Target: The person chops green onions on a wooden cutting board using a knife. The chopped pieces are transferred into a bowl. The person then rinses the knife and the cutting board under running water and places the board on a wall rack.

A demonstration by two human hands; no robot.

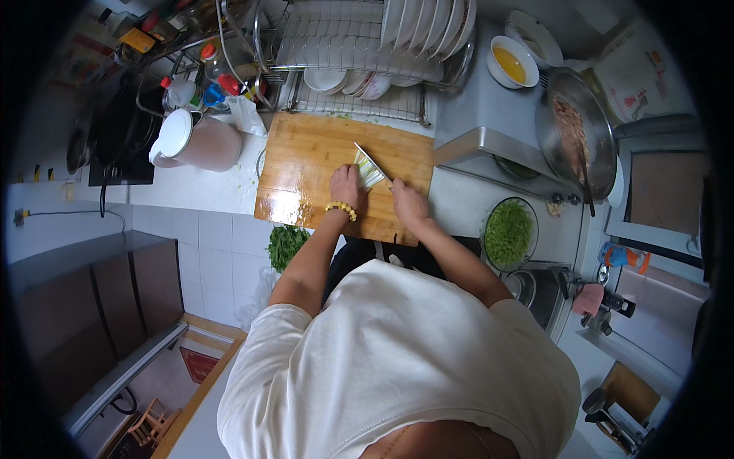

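On a wooden cutting board [304, 152], my left hand [346, 182] holds down a small bunch of pale green-white vegetable stalks [373, 175], its fingers resting at their left side. My right hand [409, 203] grips the handle of a kitchen knife [371, 161]. The blade is seen nearly edge-on and slants up and left along the stalks, with the tip pointing away from me. Part of the stalks is hidden by my left hand and the blade. Water glistens on the board's near left corner.
Right of the board stands a glass bowl [537, 232] of chopped greens [507, 232]. Farther back are a steel bowl [605, 143] with minced meat [567, 129] and a white bowl [494, 74] of yellow liquid. A plastic pitcher [211, 143] stands left. Leafy greens [285, 246] show below the board.
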